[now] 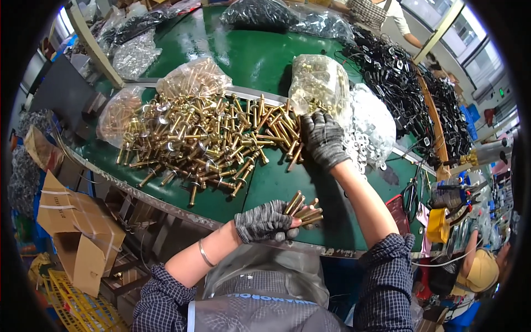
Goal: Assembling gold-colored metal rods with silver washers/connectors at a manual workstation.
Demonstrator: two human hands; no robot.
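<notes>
My left hand [267, 222], in a grey striped glove, is closed around several brass-coloured bolts [302, 210] near the table's front edge. Their shanks stick out past the fingers to the right. My right hand [322, 138], gloved alike, reaches to the mouth of a clear plastic bag [319, 83] of small yellowish metal parts. Its fingers curl downward among the parts there, and their tips are hidden. Left of it spreads a large heap of brass-coloured bolts [193, 138], many with washers on them. Beside its wrist, silver washers [360, 145] spill from a white bag [376, 122].
The green table [232, 50] has a worn metal front edge. Plastic bags of bolts [191, 77] stand behind the heap. Black cable parts [387, 72] pile up at the right. An open cardboard box [83, 227] is at the lower left. Other people [481, 271] are nearby.
</notes>
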